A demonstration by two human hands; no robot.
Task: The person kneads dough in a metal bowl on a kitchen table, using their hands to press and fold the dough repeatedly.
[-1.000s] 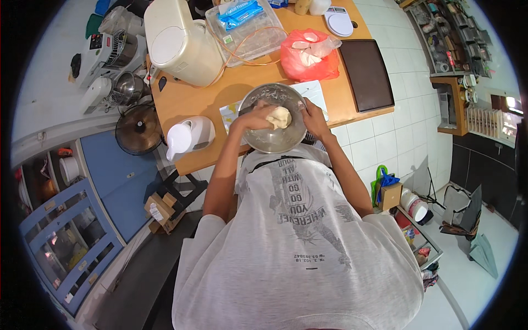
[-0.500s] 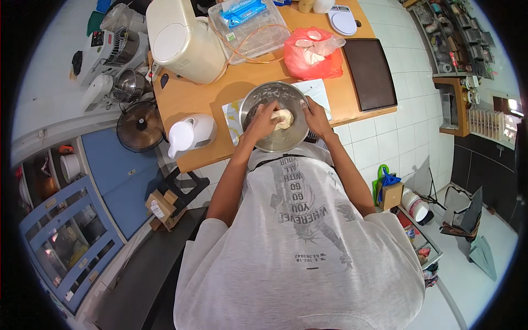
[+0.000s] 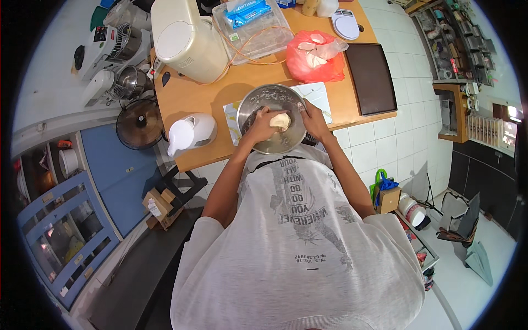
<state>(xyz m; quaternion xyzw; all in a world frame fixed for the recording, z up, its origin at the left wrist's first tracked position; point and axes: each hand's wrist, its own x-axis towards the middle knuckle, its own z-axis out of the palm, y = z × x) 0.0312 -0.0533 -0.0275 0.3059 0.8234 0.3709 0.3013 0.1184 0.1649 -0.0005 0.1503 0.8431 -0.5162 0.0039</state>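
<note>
A steel mixing bowl (image 3: pixel 273 146) with floury smears on its inner wall stands at the near edge of the wooden table. Inside it, my left hand (image 3: pixel 264 125) is closed round a pale lump of dough (image 3: pixel 280 121), which shows past the fingers. My right hand (image 3: pixel 313 119) grips the bowl's right rim, thumb toward the inside and the other fingers mostly hidden behind the wall. Beneath the bowl lies a white patterned board or sheet (image 3: pixel 314 98), visible on both sides of it.
A white jug (image 3: pixel 192 133) stands left of the bowl. Behind are a cream appliance (image 3: pixel 190 47), a clear plastic box (image 3: pixel 258 41) with a cord across it, a red plastic bag (image 3: pixel 313 60), a dark tray (image 3: pixel 372 80) and a white scale (image 3: pixel 345 25). A fan (image 3: pixel 140 122) is beyond the table's left edge.
My left hand has turned and shifted slightly left in the bowl, and the dough shows as a rounder lump beside the fingers. My right hand keeps its hold on the rim.
</note>
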